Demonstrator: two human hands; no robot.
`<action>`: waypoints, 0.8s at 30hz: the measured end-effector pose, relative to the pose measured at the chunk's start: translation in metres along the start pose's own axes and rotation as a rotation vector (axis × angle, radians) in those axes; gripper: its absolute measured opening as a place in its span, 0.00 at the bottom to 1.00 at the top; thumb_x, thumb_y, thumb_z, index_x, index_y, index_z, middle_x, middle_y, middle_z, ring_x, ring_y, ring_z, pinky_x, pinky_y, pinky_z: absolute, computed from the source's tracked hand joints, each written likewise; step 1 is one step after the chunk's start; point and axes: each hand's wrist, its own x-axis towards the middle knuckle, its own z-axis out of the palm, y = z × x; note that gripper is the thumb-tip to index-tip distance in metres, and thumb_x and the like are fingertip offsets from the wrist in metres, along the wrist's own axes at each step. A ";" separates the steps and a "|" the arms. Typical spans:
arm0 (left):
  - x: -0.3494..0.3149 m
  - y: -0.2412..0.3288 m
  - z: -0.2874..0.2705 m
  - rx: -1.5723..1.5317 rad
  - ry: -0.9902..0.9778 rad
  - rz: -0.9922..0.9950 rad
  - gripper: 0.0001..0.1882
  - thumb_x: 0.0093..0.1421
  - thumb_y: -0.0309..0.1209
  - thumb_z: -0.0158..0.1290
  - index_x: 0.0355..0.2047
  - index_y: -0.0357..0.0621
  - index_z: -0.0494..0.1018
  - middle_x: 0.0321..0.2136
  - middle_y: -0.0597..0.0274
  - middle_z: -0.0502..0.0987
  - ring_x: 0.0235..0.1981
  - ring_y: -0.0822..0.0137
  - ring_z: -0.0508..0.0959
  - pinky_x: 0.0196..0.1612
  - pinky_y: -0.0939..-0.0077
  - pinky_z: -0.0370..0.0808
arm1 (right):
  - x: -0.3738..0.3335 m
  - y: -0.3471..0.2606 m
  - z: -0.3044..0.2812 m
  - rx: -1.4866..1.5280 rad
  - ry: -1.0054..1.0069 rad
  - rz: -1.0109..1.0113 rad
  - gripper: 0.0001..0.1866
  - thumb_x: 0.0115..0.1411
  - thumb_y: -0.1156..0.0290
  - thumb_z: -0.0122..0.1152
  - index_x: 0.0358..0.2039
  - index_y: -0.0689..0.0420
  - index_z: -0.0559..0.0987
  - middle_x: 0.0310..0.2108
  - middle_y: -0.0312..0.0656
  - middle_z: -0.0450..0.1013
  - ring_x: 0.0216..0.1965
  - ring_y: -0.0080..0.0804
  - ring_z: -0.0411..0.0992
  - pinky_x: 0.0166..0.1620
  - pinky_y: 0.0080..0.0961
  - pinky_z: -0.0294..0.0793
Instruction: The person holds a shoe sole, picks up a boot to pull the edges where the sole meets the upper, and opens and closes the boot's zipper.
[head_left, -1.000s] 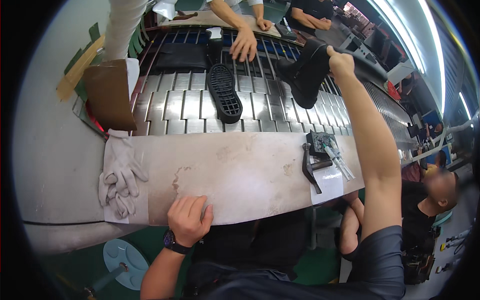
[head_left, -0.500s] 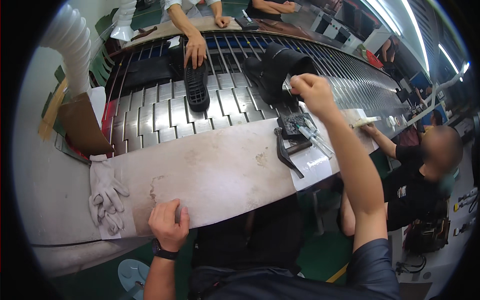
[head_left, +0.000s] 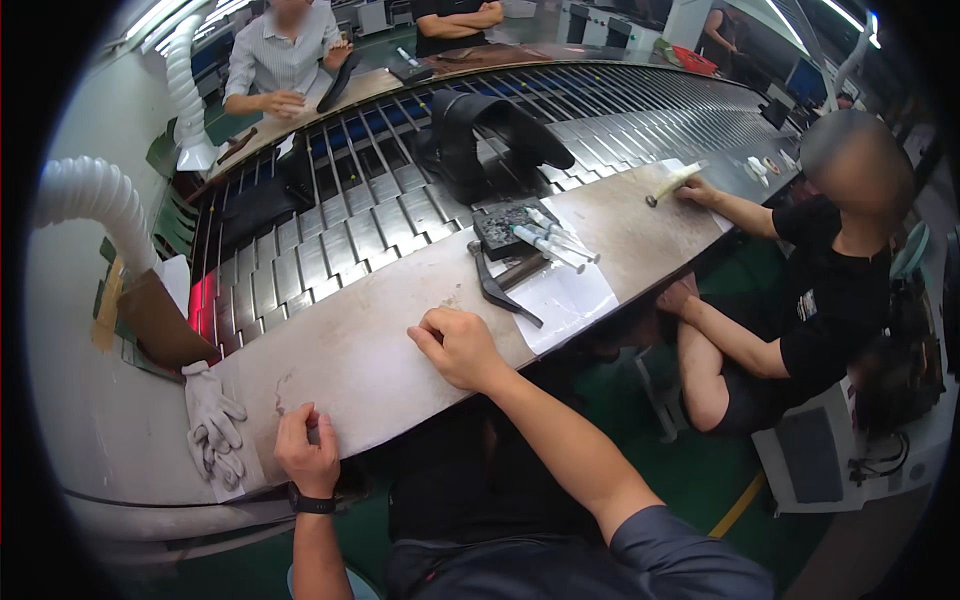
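- Desk (head_left: 390,340): worn grey top, both hands resting on it, nothing gripped.
- Left hand (head_left: 308,455): fingers curled loosely at the near edge, empty; white gloves (head_left: 212,428) just left of them.
- Right hand (head_left: 458,347): fingers bent, knuckles down, empty.
- Black curved tool (head_left: 500,290) lies just beyond the right fingers, on white paper (head_left: 565,298).
- Black boot (head_left: 490,140) farther off, on the slatted conveyor (head_left: 330,240).

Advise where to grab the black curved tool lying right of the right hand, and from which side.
Probably take the curved tool at its long lower handle, which lies bare on the white sheet and points toward the bench edge. Come from above on the near side with the right hand, the closest one. Its upper end sits by the black tray of white tubes, so there is less room there.
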 end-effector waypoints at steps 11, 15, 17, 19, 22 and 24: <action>-0.001 -0.003 0.002 0.015 0.026 -0.041 0.10 0.63 0.23 0.63 0.44 0.37 0.80 0.31 0.52 0.80 0.31 0.51 0.82 0.37 0.59 0.79 | -0.004 0.025 -0.011 0.718 0.088 0.234 0.25 0.73 0.51 0.65 0.53 0.62 0.79 0.49 0.51 0.81 0.47 0.40 0.79 0.51 0.37 0.77; -0.002 -0.007 0.004 0.002 0.024 -0.036 0.10 0.62 0.22 0.63 0.44 0.37 0.80 0.31 0.51 0.80 0.31 0.50 0.82 0.37 0.60 0.79 | -0.005 0.036 -0.036 1.520 -0.058 0.397 0.63 0.66 0.14 0.31 0.83 0.56 0.51 0.82 0.61 0.47 0.84 0.52 0.40 0.81 0.60 0.34; -0.004 -0.009 0.002 -0.001 0.017 -0.050 0.10 0.62 0.22 0.63 0.44 0.37 0.80 0.31 0.51 0.80 0.31 0.50 0.81 0.37 0.60 0.79 | -0.008 0.033 -0.036 1.609 -0.070 0.422 0.64 0.65 0.13 0.33 0.83 0.55 0.51 0.82 0.61 0.47 0.84 0.53 0.40 0.81 0.61 0.34; -0.002 -0.009 0.001 -0.002 0.022 -0.019 0.11 0.62 0.21 0.63 0.45 0.36 0.80 0.31 0.52 0.80 0.31 0.50 0.81 0.37 0.60 0.79 | -0.009 0.030 -0.038 1.741 -0.058 0.436 0.65 0.62 0.12 0.35 0.83 0.52 0.54 0.82 0.62 0.47 0.84 0.55 0.39 0.81 0.63 0.32; -0.003 -0.007 -0.002 -0.008 0.018 -0.028 0.11 0.62 0.21 0.63 0.45 0.36 0.80 0.31 0.51 0.80 0.31 0.51 0.82 0.37 0.59 0.79 | -0.010 0.030 -0.039 1.828 -0.062 0.455 0.64 0.62 0.12 0.36 0.82 0.53 0.56 0.81 0.62 0.48 0.83 0.55 0.40 0.81 0.63 0.33; -0.002 -0.007 -0.001 -0.008 0.016 -0.036 0.11 0.62 0.21 0.63 0.45 0.36 0.80 0.31 0.51 0.81 0.32 0.51 0.82 0.37 0.59 0.79 | -0.010 0.028 -0.040 1.805 -0.060 0.474 0.64 0.62 0.12 0.36 0.82 0.53 0.57 0.81 0.62 0.49 0.83 0.56 0.40 0.81 0.63 0.33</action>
